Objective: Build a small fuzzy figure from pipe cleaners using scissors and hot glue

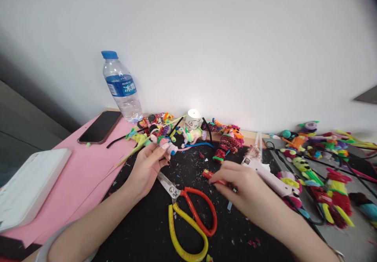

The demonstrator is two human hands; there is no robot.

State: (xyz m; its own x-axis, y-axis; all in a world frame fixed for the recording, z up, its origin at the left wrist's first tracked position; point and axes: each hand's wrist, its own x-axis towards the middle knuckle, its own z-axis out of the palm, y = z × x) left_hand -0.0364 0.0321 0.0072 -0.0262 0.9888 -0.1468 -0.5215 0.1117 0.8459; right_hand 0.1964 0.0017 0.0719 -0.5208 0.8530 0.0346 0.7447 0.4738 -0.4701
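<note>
My left hand (150, 162) pinches a small pipe-cleaner figure (168, 146) in pink, white, blue and green. Its fingertips cover part of the figure. A pink strand sticks out to the right of it. My right hand (235, 179) is closed around a small red stick-like thing with a metallic end, which looks like a lighter (207, 173); most of it is hidden in the fingers. Between the hands, on the black mat (141, 222), lie scissors (176, 193) with one red and one yellow handle, blades partly apart and pointing toward my left hand.
A white cup (193, 120) glows on top by the wall. Finished pipe-cleaner dolls (306, 171) crowd the right side around a pale glue gun (268, 173). On the left are a water bottle (122, 87), a phone (100, 127), pink paper (78, 170) and a white box (32, 185).
</note>
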